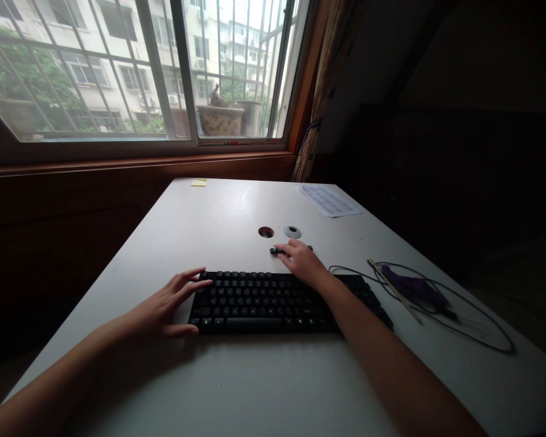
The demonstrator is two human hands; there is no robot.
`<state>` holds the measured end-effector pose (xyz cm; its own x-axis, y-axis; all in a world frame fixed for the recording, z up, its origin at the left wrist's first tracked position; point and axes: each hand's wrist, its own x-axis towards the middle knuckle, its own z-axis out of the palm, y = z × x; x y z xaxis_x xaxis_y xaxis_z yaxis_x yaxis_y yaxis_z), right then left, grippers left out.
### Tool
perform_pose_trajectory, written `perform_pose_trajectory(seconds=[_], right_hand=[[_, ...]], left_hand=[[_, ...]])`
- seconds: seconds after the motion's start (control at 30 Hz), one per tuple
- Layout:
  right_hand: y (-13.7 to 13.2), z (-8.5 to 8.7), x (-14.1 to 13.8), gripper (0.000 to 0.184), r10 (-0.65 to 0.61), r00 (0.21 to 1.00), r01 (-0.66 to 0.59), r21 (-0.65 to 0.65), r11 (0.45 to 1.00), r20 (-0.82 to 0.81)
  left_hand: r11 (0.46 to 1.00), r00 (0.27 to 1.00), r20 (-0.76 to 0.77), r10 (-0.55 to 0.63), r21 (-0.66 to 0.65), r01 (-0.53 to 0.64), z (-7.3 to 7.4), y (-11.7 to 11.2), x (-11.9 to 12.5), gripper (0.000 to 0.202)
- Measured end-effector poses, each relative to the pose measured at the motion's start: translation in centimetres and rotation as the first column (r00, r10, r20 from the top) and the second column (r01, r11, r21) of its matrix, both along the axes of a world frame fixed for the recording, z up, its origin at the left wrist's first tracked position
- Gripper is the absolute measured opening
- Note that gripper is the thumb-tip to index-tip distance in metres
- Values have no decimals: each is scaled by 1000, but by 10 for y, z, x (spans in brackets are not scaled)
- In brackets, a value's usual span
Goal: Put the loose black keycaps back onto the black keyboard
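A black computer keyboard (255, 301) lies on the white table, its long side facing me. My left hand (175, 300) is at its left end, fingers spread, with fingertips at the top left corner and the thumb by the bottom left corner. My right hand (300, 261) reaches across to just behind the keyboard. Its thumb and fingers close on a small black piece (274, 250), whose exact kind I cannot make out. Another small dark piece (310, 247) shows partly beyond the knuckles. My right forearm hides part of the keyboard's right side.
Behind my right hand are a round hole (266, 232) in the table and a grey ring-shaped cover (293, 232). At right lie a looped black cable (491, 346), a purple cloth (414, 285) and a thin stick (394, 290). Printed paper (330, 201) and a yellow note (199, 182) lie farther back.
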<state>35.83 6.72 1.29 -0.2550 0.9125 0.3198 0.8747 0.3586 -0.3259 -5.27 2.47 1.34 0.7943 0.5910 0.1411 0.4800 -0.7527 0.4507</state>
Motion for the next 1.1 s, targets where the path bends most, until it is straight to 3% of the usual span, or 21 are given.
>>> perform_pose_trajectory(seconds=[0.13, 0.4, 0.7, 0.87, 1.0, 1.1], right_hand=[[1, -7, -1, 35, 5, 996, -5, -4, 1000, 90], [0, -1, 1, 20, 68, 998, -68, 22, 997, 6], [2, -5, 1, 20, 86, 996, -86, -17, 996, 22], [-6, 18, 3, 18, 95, 987, -118, -172, 978, -133], [-16, 42, 6, 25, 142, 958, -228, -358, 906, -250], [-20, 48, 5, 24, 179, 951, -275, -428, 861, -251]], left_hand=[[1000, 1000, 6, -2, 0, 2, -1, 1, 0, 81], [1000, 1000, 1, 4, -1, -4, -2, 0, 0, 81], [1000, 1000, 2, 0, 8, 0, 0, 0, 0, 83], [1000, 1000, 7, 0, 3, 0, -4, 1, -2, 83], [1000, 1000, 5, 2, 2, -2, -8, 4, -4, 83], [1000, 1000, 3, -3, 3, 3, -8, 4, -3, 83]])
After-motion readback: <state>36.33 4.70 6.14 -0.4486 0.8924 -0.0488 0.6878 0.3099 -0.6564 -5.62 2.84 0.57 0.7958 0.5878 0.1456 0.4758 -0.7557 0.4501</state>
